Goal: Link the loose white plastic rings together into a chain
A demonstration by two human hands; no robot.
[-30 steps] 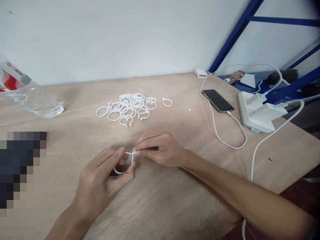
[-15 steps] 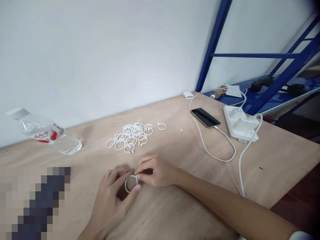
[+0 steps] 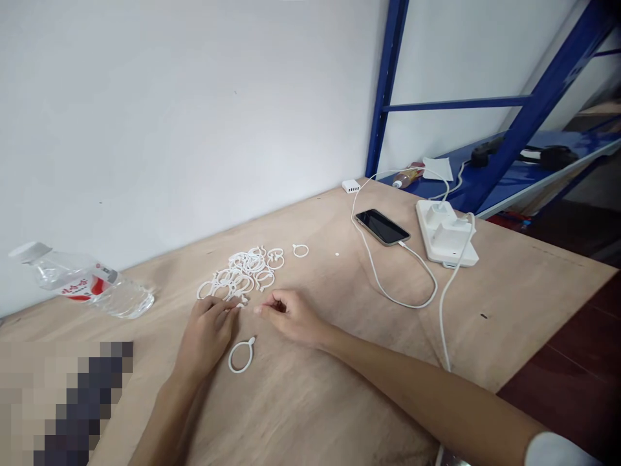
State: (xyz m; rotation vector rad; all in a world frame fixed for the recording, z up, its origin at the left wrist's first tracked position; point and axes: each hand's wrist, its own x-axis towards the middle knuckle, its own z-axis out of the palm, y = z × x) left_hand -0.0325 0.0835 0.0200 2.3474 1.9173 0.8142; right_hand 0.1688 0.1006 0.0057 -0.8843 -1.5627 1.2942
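Note:
A white plastic ring (image 3: 241, 356) with a small tab lies flat on the wooden table (image 3: 339, 388), just in front of both hands. My left hand (image 3: 208, 331) lies flat with fingers stretched out, its tips touching the near edge of a pile of several white rings (image 3: 242, 270). My right hand (image 3: 287, 317) rests on the table beside it, fingers curled with the tips drawn together, and I see nothing in them. One more ring (image 3: 300, 250) lies alone to the right of the pile.
A clear water bottle (image 3: 82, 283) lies on its side at the left. A phone (image 3: 382, 227) on a white cable (image 3: 412, 285), a white power strip (image 3: 444, 241) and a small white charger (image 3: 350, 186) sit at the right. A blue metal rack (image 3: 388, 84) stands behind.
Both hands have let go of the ring, which now lies on the table. The left hand has reached forward to the pile. The camera has tilted up and to the right.

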